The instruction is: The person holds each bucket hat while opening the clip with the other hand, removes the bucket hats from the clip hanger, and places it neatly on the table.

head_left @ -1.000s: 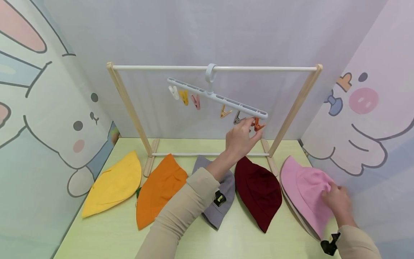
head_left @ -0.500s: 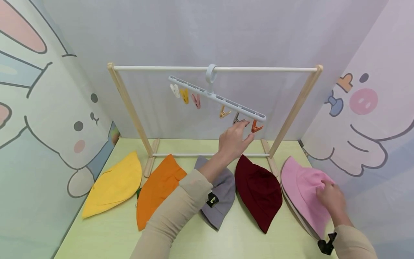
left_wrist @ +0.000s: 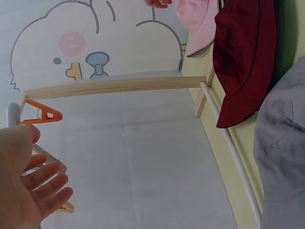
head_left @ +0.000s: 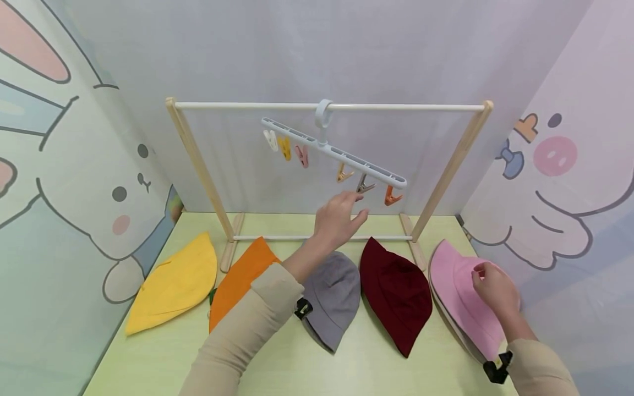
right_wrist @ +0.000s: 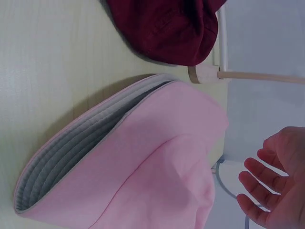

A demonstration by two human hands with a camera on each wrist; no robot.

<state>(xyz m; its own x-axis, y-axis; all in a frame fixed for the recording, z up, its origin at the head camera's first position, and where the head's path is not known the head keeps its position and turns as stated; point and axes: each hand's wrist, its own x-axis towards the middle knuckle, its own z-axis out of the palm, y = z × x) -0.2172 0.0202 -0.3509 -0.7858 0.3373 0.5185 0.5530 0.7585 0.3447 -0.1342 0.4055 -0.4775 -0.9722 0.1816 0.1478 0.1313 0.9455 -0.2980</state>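
Note:
My left hand (head_left: pixel 339 220) is held just below a grey clothespin (head_left: pixel 365 185), its fingers loosely bent and holding nothing. An orange clothespin (head_left: pixel 393 196) dangles from the right end of the pale blue hanger (head_left: pixel 369 168), to the right of my fingertips. In the left wrist view, that hand (left_wrist: pixel 33 176) partly covers the hanger's clips. Over the pink bucket hat (head_left: pixel 460 291) is my right hand (head_left: pixel 495 289); the right wrist view shows its relaxed fingers (right_wrist: pixel 259 188) apart from the hat, with nothing in them.
The hanger hooks over the white top bar (head_left: pixel 406 106) of a wooden-legged rack. Several more clothespins hang from it. Yellow (head_left: pixel 173 283), orange (head_left: pixel 245 280), grey (head_left: pixel 334 297) and dark red (head_left: pixel 396 297) bucket hats lie along the table (head_left: pixel 376 377).
My left hand has come away from the orange clothespin, moving left and down. My right hand has lifted off the pink hat and shifted left. The hanger has turned slightly.

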